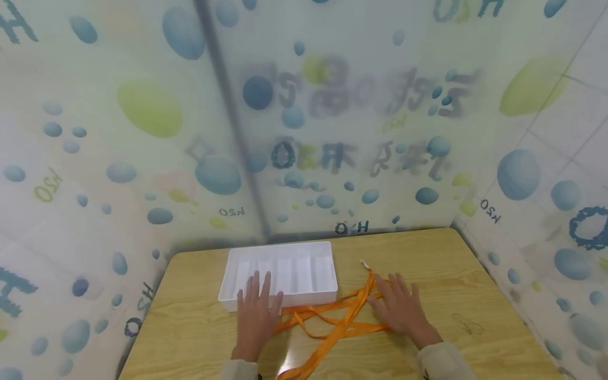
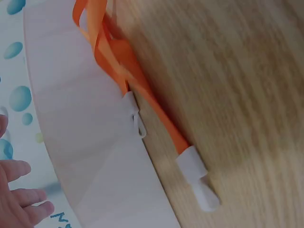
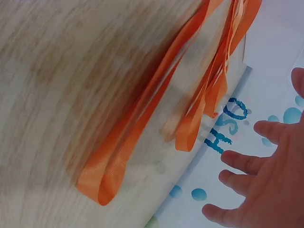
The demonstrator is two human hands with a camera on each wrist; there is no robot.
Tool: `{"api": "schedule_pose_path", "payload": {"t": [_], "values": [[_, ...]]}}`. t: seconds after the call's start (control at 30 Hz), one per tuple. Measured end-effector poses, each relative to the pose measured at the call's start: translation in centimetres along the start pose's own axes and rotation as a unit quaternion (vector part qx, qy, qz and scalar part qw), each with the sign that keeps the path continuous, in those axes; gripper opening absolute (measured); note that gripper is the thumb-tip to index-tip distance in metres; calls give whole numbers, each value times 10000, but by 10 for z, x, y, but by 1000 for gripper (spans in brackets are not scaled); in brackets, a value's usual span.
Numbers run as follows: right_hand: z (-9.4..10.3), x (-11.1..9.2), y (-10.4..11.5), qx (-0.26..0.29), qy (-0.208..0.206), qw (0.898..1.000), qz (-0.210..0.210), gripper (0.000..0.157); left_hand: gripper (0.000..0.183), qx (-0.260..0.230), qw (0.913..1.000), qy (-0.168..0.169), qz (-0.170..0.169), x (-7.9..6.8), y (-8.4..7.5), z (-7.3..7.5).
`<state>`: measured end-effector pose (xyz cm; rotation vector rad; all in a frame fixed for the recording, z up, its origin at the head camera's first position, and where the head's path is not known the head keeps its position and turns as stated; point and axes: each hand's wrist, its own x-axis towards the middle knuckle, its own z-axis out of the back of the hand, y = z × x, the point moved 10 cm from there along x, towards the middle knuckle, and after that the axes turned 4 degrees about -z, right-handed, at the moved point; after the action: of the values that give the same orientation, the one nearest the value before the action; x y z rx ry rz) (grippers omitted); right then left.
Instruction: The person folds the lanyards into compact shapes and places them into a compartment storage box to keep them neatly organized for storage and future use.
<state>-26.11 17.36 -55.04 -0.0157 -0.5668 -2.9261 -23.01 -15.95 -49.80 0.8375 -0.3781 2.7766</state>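
Several orange lanyards (image 1: 343, 328) lie crossed in a loose tangle on the wooden table. Two of their ends carry white clips (image 2: 192, 171) in the left wrist view; another clip (image 1: 364, 264) points toward the back of the table. My left hand (image 1: 256, 319), fingers straight and spread, overlaps the front left edge of the white tray (image 1: 336, 274) in the head view and holds nothing. The right hand (image 1: 402, 311) is spread too, beside the looped right ends of the lanyards, with nothing in its grasp. In the right wrist view, lanyard loops (image 3: 104, 185) lie beyond its fingers (image 3: 242, 161).
The shallow tray has several long compartments and stands near the table's back edge. Patterned curtain walls (image 1: 304, 132) with blue and green spots enclose the wooden table (image 1: 456, 274) behind and at both sides.
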Motion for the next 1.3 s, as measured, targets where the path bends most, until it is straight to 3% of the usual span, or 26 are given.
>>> {"api": "schedule_pose_path", "payload": {"t": [0.13, 0.3, 0.53, 0.7, 0.97, 1.3], "values": [[-4, -1, 2, -17, 71, 9999, 68, 64, 55, -23, 10000, 34, -54, -6, -7, -3], [-8, -3, 10, 16, -82, 9995, 295, 60, 52, -70, 9991, 374, 184, -11, -11, -9], [-11, -3, 19, -2, -252, 9975, 656, 53, 51, -174, 9998, -26, -75, -17, -23, -6], [-13, -4, 21, -44, -346, 9961, 813, 50, 52, -259, 9996, 136, -43, -19, -30, -9], [-21, -4, 21, -98, -188, 9962, 847, 52, 49, -493, 9981, -271, -241, -29, -38, -6], [-30, 0, 21, -67, 49, 9970, 769, 49, 41, -712, 9958, -318, -475, -36, -55, -11]]}}
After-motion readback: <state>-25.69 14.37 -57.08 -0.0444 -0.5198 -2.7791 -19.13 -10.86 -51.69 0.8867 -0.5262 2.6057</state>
